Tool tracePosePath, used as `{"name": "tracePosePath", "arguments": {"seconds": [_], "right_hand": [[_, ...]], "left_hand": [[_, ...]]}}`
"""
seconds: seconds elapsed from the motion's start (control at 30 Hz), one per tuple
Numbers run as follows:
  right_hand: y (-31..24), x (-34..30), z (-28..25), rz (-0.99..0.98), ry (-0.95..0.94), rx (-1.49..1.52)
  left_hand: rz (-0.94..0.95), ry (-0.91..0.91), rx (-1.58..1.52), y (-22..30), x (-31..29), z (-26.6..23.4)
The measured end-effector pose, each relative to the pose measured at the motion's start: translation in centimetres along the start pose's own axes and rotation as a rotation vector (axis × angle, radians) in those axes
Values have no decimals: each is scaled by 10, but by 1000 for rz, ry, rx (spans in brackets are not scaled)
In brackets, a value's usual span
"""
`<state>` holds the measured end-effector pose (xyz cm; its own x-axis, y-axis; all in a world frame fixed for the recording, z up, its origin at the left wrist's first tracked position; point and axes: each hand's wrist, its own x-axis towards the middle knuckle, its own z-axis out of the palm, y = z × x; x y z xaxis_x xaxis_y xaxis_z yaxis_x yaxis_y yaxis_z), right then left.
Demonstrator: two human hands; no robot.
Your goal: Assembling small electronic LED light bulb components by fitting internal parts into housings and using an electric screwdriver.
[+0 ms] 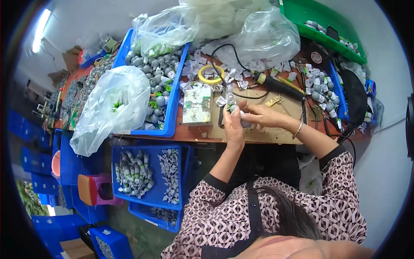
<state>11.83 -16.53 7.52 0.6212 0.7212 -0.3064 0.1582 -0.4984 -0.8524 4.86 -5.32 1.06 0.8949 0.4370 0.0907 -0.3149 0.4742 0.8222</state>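
Observation:
My left hand (235,131) is closed round a small grey ball-headed piece (233,108) with a white and green part, held upright over the bench. Beside it, my right hand (264,115) reaches in from the right with bent fingers that meet the left hand. A second grey ball (246,124) shows between the two hands, partly covered by the right fingers. Just beyond the hands lies a sheet of brown cardboard (284,129) with a small yellowish piece (274,101) on it.
A blue tray (173,108) of grey ball-headed pieces and a clear plastic bag (114,103) stand at left. Behind are a yellow tape ring (211,74), a black-handled tool (280,87) with a cord, and scattered white pieces. A green tray (323,36) sits far right. Blue bins (146,149) hang below.

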Motion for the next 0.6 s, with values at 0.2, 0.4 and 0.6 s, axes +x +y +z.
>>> {"name": "tracePosePath", "arguments": {"seconds": [0.2,0.4,0.6], "right_hand": [[16,-16,-3,70,34,145],[23,-23,-22,-132,15,-41],[23,-29,-2,-151,173,171]], "left_hand": [[-105,-286,-121,11,13,6],[-192,-436,-189,13,25,3],[-118,-380,-276,8,20,12]]}}
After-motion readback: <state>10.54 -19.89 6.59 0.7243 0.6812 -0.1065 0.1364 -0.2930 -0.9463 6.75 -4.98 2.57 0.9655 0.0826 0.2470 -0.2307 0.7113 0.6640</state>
